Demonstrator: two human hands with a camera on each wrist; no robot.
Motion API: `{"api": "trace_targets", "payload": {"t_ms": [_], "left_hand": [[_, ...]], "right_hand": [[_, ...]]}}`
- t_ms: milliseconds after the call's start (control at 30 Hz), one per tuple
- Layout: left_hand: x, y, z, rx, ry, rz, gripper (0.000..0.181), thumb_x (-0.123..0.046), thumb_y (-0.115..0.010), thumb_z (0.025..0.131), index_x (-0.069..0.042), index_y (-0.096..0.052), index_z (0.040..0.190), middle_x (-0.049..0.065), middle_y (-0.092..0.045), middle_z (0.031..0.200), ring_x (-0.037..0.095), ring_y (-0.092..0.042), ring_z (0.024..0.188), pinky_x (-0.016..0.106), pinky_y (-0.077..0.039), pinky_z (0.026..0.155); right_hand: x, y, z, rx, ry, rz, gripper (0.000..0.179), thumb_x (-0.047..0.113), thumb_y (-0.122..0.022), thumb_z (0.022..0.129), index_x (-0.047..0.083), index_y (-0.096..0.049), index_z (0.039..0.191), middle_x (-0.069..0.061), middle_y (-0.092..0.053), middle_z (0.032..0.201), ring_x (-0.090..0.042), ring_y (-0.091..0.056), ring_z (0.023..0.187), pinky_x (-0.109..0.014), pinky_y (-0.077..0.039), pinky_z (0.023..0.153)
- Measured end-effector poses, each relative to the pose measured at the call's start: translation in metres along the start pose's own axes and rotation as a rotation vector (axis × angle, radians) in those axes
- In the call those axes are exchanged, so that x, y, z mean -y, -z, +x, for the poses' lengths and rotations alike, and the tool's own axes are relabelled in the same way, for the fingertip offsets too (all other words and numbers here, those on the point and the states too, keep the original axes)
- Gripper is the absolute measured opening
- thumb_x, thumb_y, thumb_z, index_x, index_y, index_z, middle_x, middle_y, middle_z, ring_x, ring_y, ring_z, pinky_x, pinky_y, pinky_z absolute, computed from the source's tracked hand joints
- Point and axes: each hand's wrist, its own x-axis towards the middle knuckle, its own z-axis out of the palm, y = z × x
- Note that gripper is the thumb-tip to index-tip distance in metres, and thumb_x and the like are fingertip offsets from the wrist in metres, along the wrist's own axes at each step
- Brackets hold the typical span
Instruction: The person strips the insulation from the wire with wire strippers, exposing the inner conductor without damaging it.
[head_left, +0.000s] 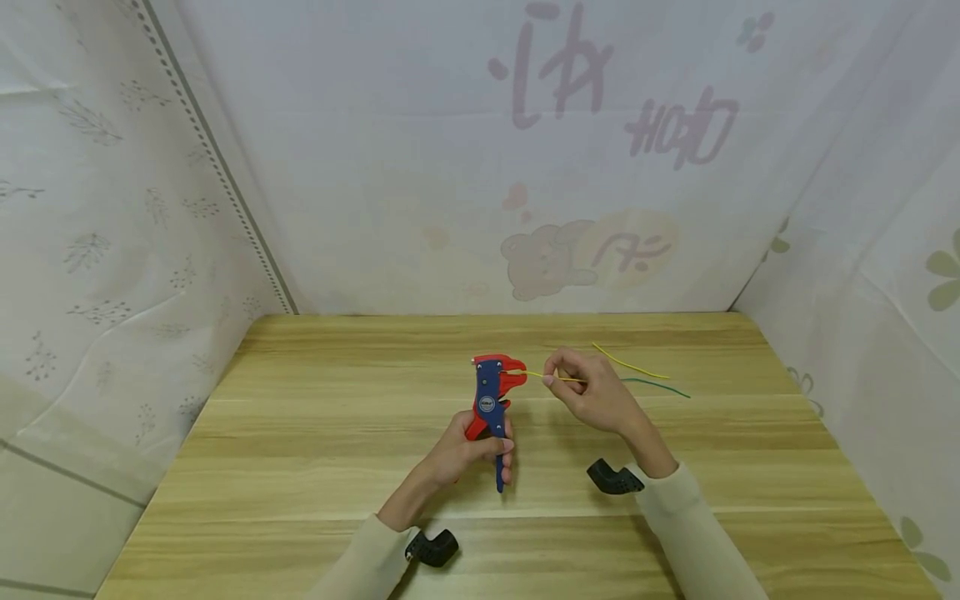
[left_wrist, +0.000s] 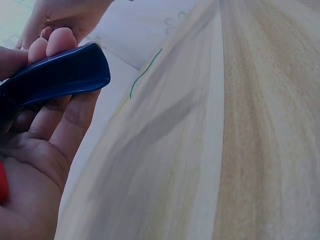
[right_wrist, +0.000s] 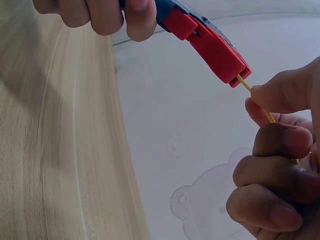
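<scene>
My left hand grips the handles of a blue and red wire stripper, held up with its red jaws toward the right. In the left wrist view, fingers wrap the blue handle. A yellow wire runs from the mouth of the jaws to my right hand, which pinches it between thumb and forefinger. The right wrist view shows the wire's end inside the red jaws, with the other fingers curled below the pinch.
Beyond the right hand, a second yellow wire and a green wire lie on the wooden table. A patterned cloth wall stands behind the table's far edge. Black camera mounts sit at both wrists.
</scene>
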Motion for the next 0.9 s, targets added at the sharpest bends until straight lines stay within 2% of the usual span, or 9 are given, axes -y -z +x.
{"api": "trace_targets", "payload": {"t_ms": [200,367,500,733,900], "left_hand": [[0.0016,-0.0001,0.0003,-0.006,-0.003,0.008,0.043,-0.004,-0.061,0.097,0.027,-0.036,0.111,-0.001,-0.065,0.077,0.013,-0.069,0.066,0.033,-0.064,0.066],[0.0036,0.0007,0.0004,-0.017,-0.014,0.017,0.035,0.0,-0.058,0.096,0.026,-0.037,0.106,0.0,-0.062,0.072,0.013,-0.067,0.06,0.032,-0.063,0.061],[0.0038,0.0,0.0005,-0.039,-0.003,0.036,0.027,-0.002,-0.059,0.097,0.019,-0.043,0.102,0.0,-0.061,0.07,0.013,-0.066,0.057,0.032,-0.063,0.058],[0.0032,-0.0053,0.0019,-0.126,0.058,0.121,0.032,-0.021,-0.067,0.1,0.004,-0.05,0.093,0.0,-0.059,0.063,0.016,-0.065,0.051,0.032,-0.06,0.055],[0.0041,-0.0077,0.0015,-0.16,0.062,0.114,0.025,-0.017,-0.065,0.101,0.002,-0.05,0.093,0.0,-0.057,0.061,0.015,-0.063,0.049,0.032,-0.059,0.052]], "right_hand": [[-0.0016,-0.0006,0.0,-0.003,0.007,0.002,0.008,0.008,-0.067,0.098,0.015,-0.066,0.096,0.005,-0.034,0.059,0.002,-0.026,0.047,-0.017,-0.024,0.046],[-0.0019,-0.0018,0.0001,0.001,0.005,0.01,0.003,0.01,-0.068,0.098,0.009,-0.065,0.096,0.004,-0.035,0.059,0.002,-0.026,0.046,-0.018,-0.025,0.045],[-0.002,-0.0023,0.0001,0.003,-0.001,0.011,0.003,0.01,-0.068,0.098,0.009,-0.066,0.096,0.003,-0.035,0.06,0.002,-0.026,0.046,-0.018,-0.025,0.045],[-0.0019,-0.0034,-0.0001,0.009,-0.005,0.015,0.005,0.011,-0.066,0.1,0.009,-0.066,0.095,0.009,-0.033,0.059,0.003,-0.024,0.048,-0.017,-0.024,0.045],[-0.0009,-0.0038,0.0001,0.006,-0.003,0.021,0.005,0.012,-0.067,0.099,0.009,-0.067,0.095,0.011,-0.034,0.06,0.003,-0.026,0.049,-0.018,-0.025,0.046]]}}
